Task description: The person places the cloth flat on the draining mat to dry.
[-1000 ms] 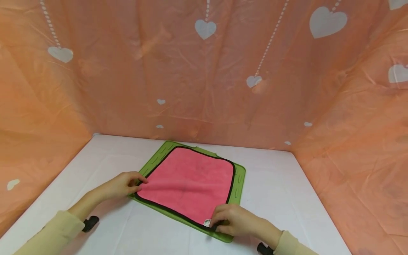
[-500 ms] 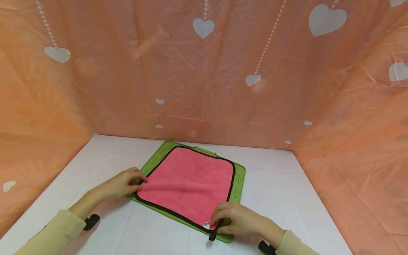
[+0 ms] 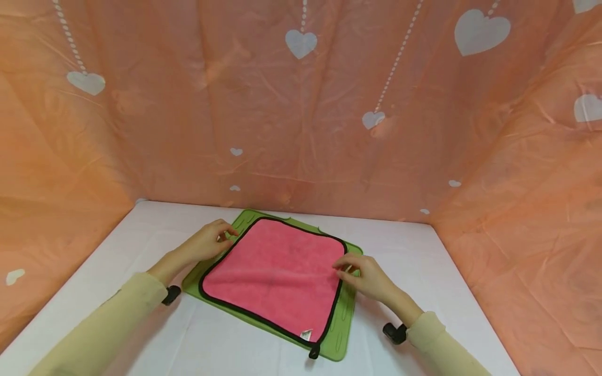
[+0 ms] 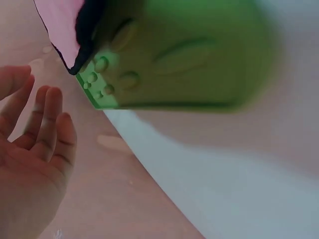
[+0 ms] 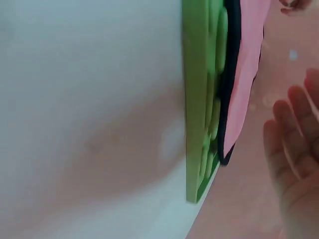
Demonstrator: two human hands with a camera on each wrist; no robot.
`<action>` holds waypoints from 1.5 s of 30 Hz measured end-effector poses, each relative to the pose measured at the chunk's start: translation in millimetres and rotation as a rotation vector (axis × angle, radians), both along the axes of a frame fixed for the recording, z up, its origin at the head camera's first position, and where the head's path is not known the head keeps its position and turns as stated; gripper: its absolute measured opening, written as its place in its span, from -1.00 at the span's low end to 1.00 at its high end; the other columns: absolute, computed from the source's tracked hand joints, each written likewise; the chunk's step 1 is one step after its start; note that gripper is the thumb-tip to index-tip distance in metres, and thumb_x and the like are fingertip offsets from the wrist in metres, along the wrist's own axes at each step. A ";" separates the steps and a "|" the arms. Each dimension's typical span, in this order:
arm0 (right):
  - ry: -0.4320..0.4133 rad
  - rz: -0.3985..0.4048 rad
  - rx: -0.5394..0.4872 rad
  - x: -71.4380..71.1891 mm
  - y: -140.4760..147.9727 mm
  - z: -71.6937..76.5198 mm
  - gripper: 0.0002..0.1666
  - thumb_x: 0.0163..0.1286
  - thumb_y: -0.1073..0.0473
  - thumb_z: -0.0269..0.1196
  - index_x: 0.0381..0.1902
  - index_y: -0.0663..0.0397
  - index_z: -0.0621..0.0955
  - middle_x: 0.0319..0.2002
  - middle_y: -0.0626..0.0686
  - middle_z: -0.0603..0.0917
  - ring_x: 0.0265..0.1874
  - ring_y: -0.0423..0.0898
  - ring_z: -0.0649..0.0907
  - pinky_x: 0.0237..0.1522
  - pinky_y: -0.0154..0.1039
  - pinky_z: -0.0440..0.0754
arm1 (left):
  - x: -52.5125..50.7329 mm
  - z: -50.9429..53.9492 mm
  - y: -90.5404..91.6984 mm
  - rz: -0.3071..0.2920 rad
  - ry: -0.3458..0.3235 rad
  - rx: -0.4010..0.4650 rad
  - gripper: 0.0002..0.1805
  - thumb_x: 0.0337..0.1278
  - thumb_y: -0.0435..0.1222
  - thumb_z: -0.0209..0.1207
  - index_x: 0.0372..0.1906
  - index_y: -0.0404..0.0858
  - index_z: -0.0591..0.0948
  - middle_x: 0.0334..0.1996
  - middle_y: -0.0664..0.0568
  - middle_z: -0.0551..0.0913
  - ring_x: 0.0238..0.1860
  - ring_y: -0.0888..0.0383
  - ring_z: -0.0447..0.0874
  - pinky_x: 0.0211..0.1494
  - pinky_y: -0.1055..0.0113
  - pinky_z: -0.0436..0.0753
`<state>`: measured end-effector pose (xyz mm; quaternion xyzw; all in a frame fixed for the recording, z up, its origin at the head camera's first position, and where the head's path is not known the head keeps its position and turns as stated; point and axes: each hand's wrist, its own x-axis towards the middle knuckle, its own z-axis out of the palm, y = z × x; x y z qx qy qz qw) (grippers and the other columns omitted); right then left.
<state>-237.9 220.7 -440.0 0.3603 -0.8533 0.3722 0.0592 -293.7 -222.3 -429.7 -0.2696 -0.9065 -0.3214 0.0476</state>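
A pink cloth [image 3: 277,261] with black edging lies spread over a green tray [image 3: 342,324] that has raised ridges and bumps, leaving a green margin around it. One soft crease crosses the cloth. At its near corner are a small white label [image 3: 306,335] and a black hanging loop [image 3: 314,351], which sticks out past the tray's front edge. My left hand [image 3: 209,241] hovers by the cloth's left edge, fingers loosely bent and holding nothing. Over the right edge is my right hand [image 3: 369,278]; the right wrist view shows its fingers [image 5: 286,122] extended and apart from the cloth.
The tray sits on a white tabletop [image 3: 400,261]. An orange sheet printed with pale hearts [image 3: 301,130] encloses the table at the back and both sides. Black wrist cameras [image 3: 395,333] are strapped at both sleeves.
Both hands have let go of the cloth's near corners and moved away from me along its sides. The black loop, earlier hidden by the right hand, now shows. The tray stays put.
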 end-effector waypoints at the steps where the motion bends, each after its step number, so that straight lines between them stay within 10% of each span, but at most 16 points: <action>1: -0.016 -0.041 -0.002 -4.9 1.3 -0.6 -0.81 0.36 0.41 0.38 -0.07 0.27 0.74 -0.19 0.13 0.76 -0.23 -0.13 0.72 -0.21 -0.26 0.73 | -6.0 -0.9 3.6 0.009 0.005 -0.001 -0.80 0.24 -0.49 0.30 -0.05 -0.40 0.69 -0.11 -0.17 0.65 -0.21 0.03 0.65 -0.12 0.14 0.64; 13: -0.193 -0.385 0.051 -52.9 6.9 -7.1 -0.66 0.36 0.32 0.37 0.08 0.30 0.69 0.01 0.25 0.72 -0.09 0.15 0.75 -0.11 -0.08 0.70 | -53.1 -6.8 32.9 0.003 -0.102 -0.090 -0.64 0.25 -0.45 0.30 0.11 -0.54 0.62 0.03 -0.39 0.63 -0.01 -0.24 0.69 0.10 -0.09 0.66; 26: -0.184 -0.356 0.139 -68.2 8.5 -22.8 -0.71 0.33 0.28 0.41 0.01 0.18 0.74 -0.06 0.18 0.76 -0.11 0.05 0.68 0.08 0.01 0.60 | -56.3 -17.9 44.2 0.010 -0.115 -0.150 -0.63 0.14 -0.43 0.34 0.07 -0.47 0.66 0.00 -0.36 0.64 0.11 -0.28 0.54 0.23 -0.13 0.54; 35: -0.202 -0.379 0.152 -69.9 8.9 -23.7 -0.68 0.33 0.28 0.41 0.04 0.17 0.75 0.02 0.22 0.73 -0.08 0.08 0.63 0.10 0.02 0.57 | -60.4 -16.0 49.4 0.030 -0.193 -0.129 -0.60 0.06 -0.51 0.24 0.07 -0.48 0.66 -0.32 -0.15 0.60 -0.27 -0.01 0.51 -0.12 0.16 0.54; 45: -0.238 -0.379 0.131 -66.9 10.9 -26.5 -0.67 0.37 0.29 0.39 0.08 0.18 0.73 0.04 0.21 0.72 -0.11 0.04 0.64 0.08 0.00 0.60 | -58.4 -12.9 51.3 0.011 -0.164 -0.110 -0.58 -0.04 -0.54 0.22 0.04 -0.51 0.68 -0.07 -0.32 0.71 0.00 -0.17 0.62 0.13 0.02 0.59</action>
